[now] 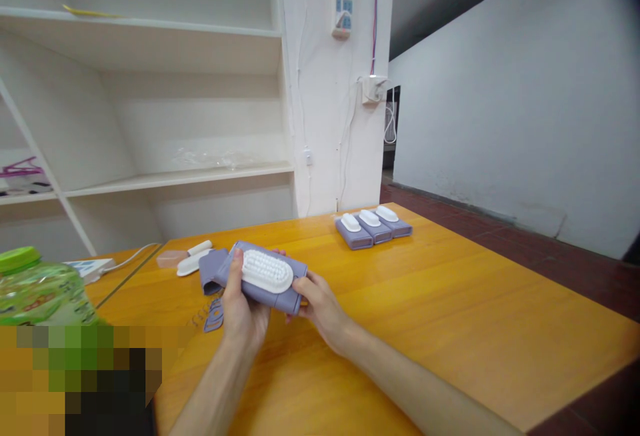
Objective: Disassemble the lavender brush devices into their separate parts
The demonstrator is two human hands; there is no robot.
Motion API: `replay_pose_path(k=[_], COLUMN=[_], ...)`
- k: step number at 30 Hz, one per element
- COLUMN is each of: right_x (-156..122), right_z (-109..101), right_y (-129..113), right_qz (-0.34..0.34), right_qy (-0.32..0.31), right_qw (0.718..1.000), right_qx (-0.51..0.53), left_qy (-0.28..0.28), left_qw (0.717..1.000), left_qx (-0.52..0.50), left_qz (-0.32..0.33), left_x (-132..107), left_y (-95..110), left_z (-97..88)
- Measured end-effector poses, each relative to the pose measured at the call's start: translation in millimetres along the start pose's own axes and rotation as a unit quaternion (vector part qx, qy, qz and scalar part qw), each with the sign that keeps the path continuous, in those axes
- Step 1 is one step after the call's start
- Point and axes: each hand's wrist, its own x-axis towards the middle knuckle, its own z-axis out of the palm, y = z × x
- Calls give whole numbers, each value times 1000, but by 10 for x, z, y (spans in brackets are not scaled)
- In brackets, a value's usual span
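Above the table, both my hands hold a grey-purple box with a white oval bristled brush on its upper face. My left hand is closed round the box's left part, thumb on top beside the brush. At the right end, my right hand pinches the box between thumb and fingers. Just left of it lies another grey-purple casing, open at its near end. Close to my left wrist are a small purple slotted piece and a coiled spring.
Three similar boxes with white oval tops stand side by side at the table's far edge. White oval parts lie at left. A green-lidded jar and a power strip stand further left. Shelves rise behind.
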Motion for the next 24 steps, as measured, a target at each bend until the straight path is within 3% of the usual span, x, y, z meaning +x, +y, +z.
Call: replay_pose_path(k=[13,24], right_x=[-47,-59], right_z=[96,153], right_y=[-65,-34], right_qz=[-11,-12], right_qy=[75,102], right_qw=[997,994], right_qx=[-8,-29], left_qy=[24,41], left_qw=[1000,998], left_qx=[-18,-50], left_qz=[2,-7], left_x=[-29,40], left_y=[-77,-49], left_z=[54,24])
